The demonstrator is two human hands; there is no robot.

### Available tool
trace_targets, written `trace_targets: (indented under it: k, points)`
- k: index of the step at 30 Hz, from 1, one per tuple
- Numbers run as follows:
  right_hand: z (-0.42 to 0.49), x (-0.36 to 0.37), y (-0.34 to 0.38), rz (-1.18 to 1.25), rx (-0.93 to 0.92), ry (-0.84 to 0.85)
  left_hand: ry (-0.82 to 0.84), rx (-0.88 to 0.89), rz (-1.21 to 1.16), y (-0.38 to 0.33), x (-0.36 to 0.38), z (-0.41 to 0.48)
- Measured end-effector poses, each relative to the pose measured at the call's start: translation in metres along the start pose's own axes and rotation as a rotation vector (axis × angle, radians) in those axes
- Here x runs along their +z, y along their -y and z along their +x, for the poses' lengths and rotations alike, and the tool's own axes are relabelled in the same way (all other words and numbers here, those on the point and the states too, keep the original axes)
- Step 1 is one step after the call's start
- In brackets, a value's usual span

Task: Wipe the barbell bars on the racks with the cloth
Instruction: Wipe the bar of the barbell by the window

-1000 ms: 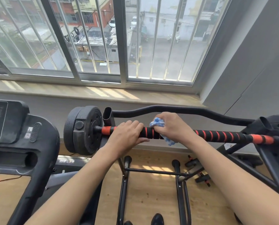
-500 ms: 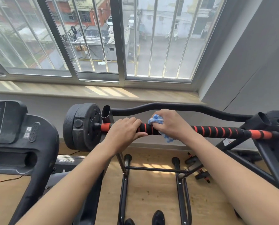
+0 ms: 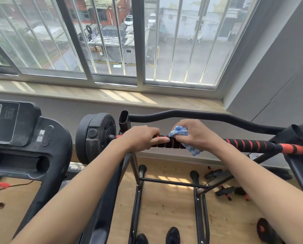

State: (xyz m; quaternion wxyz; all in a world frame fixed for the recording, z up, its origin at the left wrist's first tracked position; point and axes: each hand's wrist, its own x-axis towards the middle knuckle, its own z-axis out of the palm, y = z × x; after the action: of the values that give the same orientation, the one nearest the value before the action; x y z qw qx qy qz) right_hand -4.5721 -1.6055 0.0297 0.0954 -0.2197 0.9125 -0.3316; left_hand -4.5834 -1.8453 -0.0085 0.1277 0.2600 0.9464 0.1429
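Two hands sit close together on the striped barbell bar (image 3: 249,144), and little between them has altered over the last second. At nine o'clock stands the treadmill console (image 3: 9,124), untouched. Next comes the stack of weight plates (image 3: 94,136) on the bar's left end, with the rack upright (image 3: 124,118) just beside it.

The left hand (image 3: 138,138) is wrapped over the bar next to that upright, fingers closed around the foam grip, acting as a brace. It has not shifted from where it was a second ago. Just beside it, the right hand (image 3: 196,134) is clenched on the blue-and-white cloth (image 3: 180,132), which is bunched against the bar with one tail hanging below. Compared with a second ago, this hand and cloth have crept slightly toward the left hand, so the gap between the two hands is now narrow.

That small drift suggests the wiping stroke is reaching its left limit. The long stretch of black-and-red grip running toward three o'clock, out to the right rack support (image 3: 295,134), probably still needs passes. The curved black bar (image 3: 200,115) resting behind, toward twelve o'clock, has no hand or cloth on it and looks yet to be wiped.

On the wooden floor (image 3: 164,205) at five o'clock lie small dumbbells (image 3: 224,191), well apart from the work.
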Motion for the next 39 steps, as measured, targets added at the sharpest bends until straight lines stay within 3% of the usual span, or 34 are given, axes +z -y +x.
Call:
trace_targets:
  k: [2,4,9,12,15,17,20,22,27,32,34,35,39]
  points:
    - [0.003,0.0,0.002,-0.006,0.035,-0.004,-0.262,-0.039,0.174,-0.006,0.011,-0.009]
    - [0.007,0.001,0.003,-0.017,0.071,-0.015,-0.394,-0.063,0.272,-0.015,0.021,-0.014]
    - [0.0,0.009,0.003,-0.053,0.014,-0.043,-0.388,-0.246,0.314,-0.025,0.026,-0.01]
    - [-0.004,0.007,0.002,-0.055,-0.025,-0.062,-0.292,-0.153,0.386,-0.015,0.019,0.002]
    - [-0.007,0.005,0.002,-0.056,-0.049,-0.062,-0.143,-0.118,0.244,-0.011,0.007,0.012]
    - [-0.007,0.006,0.002,-0.047,-0.025,-0.082,-0.223,-0.115,0.322,-0.012,0.011,0.009]
    - [-0.002,0.008,0.005,-0.058,0.043,-0.131,-0.477,-0.106,0.296,-0.016,0.03,-0.008]
    - [0.001,0.01,0.007,-0.065,0.076,-0.146,-0.522,-0.037,0.315,-0.016,0.039,-0.015]
    - [-0.004,0.009,0.007,-0.067,0.045,-0.105,-0.359,-0.055,0.36,-0.011,0.023,-0.005]
    - [-0.006,0.004,0.005,-0.046,0.019,-0.077,-0.054,-0.127,0.005,-0.009,-0.005,0.013]
    - [-0.006,0.003,0.004,-0.027,0.012,-0.081,-0.003,-0.167,-0.045,-0.011,-0.011,0.017]
    - [-0.005,0.003,0.004,-0.015,0.027,-0.095,-0.049,-0.173,-0.011,-0.012,-0.011,0.015]
    - [0.002,0.013,0.009,-0.097,0.076,-0.214,-0.5,-0.122,0.306,-0.022,0.021,0.0]
